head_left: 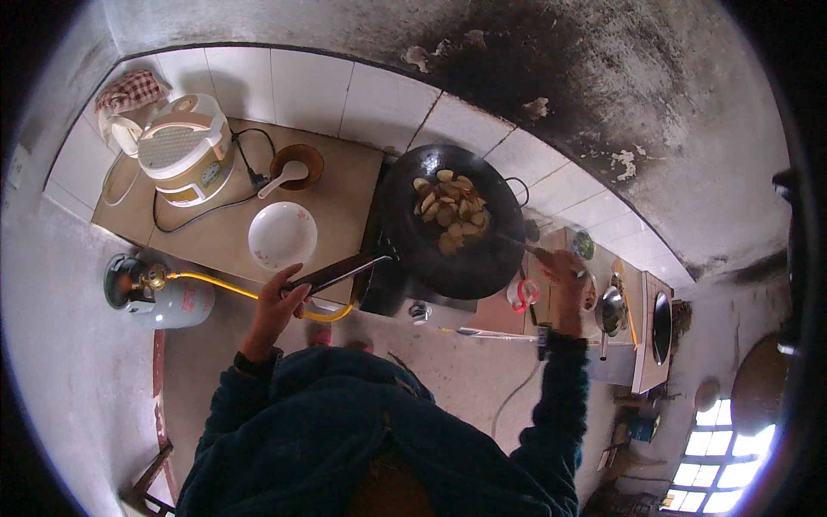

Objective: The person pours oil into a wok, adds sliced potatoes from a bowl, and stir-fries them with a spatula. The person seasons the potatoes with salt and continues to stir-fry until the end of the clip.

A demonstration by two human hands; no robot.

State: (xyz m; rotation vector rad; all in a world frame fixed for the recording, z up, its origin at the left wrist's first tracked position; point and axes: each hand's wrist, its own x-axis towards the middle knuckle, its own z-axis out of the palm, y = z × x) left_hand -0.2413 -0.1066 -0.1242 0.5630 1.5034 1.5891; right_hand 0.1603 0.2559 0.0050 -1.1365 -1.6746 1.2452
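A dark wok (452, 274) rests on a gas stove, with browned slices of food (452, 207), perhaps potato, lying in its far half. My left hand (284, 300) is closed around the wok's long handle (342, 270). Over the wok's right rim, my right hand (563, 271) grips the handle of a spatula (517, 242), whose blade end reaches in among the slices and is hard to make out. A white bowl with a floral rim (283, 235) stands on the counter to the left of the wok, just beyond my left hand.
Left on the counter stand a rice cooker (187, 148) and a brown bowl (310, 167) with a white spoon. A yellow hose (219, 282) runs from a gas cylinder (181, 307) below. At right are a red-rimmed container (524, 294), a metal ladle (610, 313) and a bowl of greens (583, 245).
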